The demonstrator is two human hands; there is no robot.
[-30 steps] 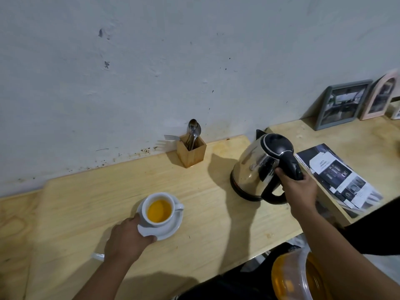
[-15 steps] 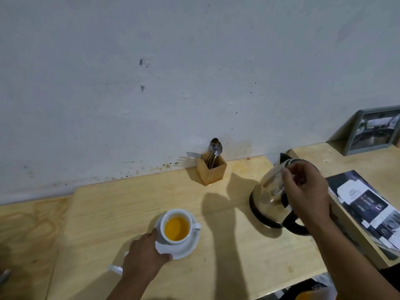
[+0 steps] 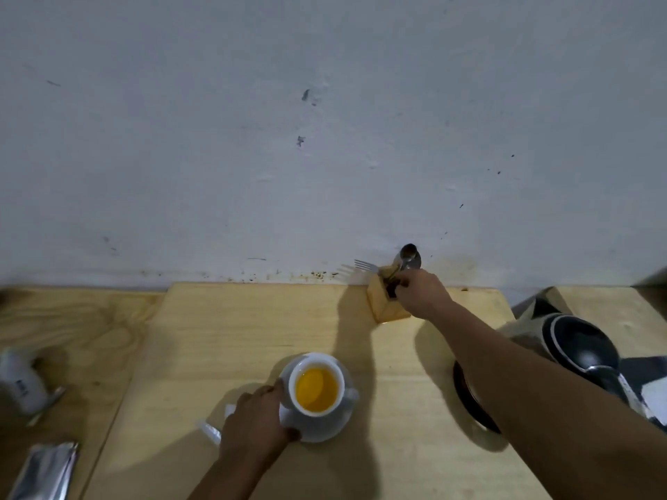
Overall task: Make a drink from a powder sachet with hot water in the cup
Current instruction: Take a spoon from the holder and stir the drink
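The white cup [image 3: 317,390], holding orange liquid, stood on its saucer [image 3: 325,425] on the wooden table [image 3: 252,326]. The left hand [image 3: 258,420] gripped the saucer's edge, fingers curled. The right hand [image 3: 420,292] had fingers pinched on a spoon [image 3: 409,256] in the wooden holder [image 3: 384,306]. Silver sachets [image 3: 47,467] lay at left; their print was unreadable.

No legible text; white packet [image 3: 21,386] print too blurred
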